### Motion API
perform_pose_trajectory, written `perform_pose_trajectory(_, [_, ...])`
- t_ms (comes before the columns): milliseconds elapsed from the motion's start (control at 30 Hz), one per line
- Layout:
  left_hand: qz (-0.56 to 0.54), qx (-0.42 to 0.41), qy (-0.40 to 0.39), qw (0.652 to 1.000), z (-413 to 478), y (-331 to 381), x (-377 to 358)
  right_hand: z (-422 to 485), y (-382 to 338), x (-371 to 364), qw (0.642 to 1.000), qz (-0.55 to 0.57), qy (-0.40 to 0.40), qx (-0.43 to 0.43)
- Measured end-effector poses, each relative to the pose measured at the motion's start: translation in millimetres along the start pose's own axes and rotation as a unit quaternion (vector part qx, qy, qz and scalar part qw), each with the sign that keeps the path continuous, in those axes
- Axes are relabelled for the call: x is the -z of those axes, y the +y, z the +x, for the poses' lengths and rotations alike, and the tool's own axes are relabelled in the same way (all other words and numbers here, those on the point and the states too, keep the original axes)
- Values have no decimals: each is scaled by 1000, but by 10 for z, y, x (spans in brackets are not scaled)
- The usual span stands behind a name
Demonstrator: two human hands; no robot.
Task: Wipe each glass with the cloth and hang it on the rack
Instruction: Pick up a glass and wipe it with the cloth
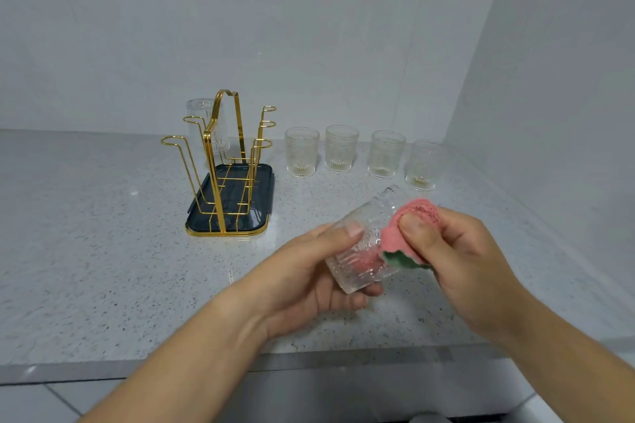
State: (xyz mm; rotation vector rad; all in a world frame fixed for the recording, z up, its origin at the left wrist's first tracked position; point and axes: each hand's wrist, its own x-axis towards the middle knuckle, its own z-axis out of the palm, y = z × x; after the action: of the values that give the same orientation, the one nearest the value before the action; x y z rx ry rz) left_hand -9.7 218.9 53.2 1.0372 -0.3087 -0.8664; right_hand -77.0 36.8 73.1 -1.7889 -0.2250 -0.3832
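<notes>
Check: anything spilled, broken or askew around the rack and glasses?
Nothing stands out. Four standing glasses are upright in a row; the hung glass sits inverted on the rack; the left hand grips the tilted glass, the right hand the cloth.

Speckled counter (86,251): rack tray (263,192), four upright glasses (302,152).

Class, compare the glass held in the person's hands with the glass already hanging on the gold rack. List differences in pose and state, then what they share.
1. The held glass lies tilted in the left hand; the racked glass sits upside down on the rack.
2. The held glass has the cloth pressed over its rim by the right hand; the racked glass touches no cloth.

Both are clear, ribbed tumblers.
</notes>
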Motion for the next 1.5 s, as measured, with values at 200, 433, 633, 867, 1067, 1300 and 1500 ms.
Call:
perform_pose_trajectory(200, [500, -361, 138, 775, 27, -137, 111, 82, -33, -23, 998, 12, 18, -54])
perform_pose_trajectory(433, [304, -164, 77, 935, 20, -71, 30, 89, -73, -51, 997, -38, 12, -62])
perform_pose_trajectory(633, [407, -136, 30, 903, -25, 24, 49, 55, -110, -75, 996, -56, -38, -54])
perform_pose_trajectory(867, [621, -310, 159, 702, 45, -122, 14, 107, -170, -149, 990, -88, 45, -102])
perform_pose_trajectory(1067, [478, -216, 167, 835, 31, -162, 128, 315, -130, 112, 969, 42, 199, -143])
perform_pose_trajectory(1300, [159, -186, 107, 964, 145, -56, 188, 225, 111, 9, 913, 263, 190, -245])
perform_pose_trajectory(1500, [37, -220, 124, 967, 309, -108, 88, 187, 171, -363, 885, 352, 182, -244])
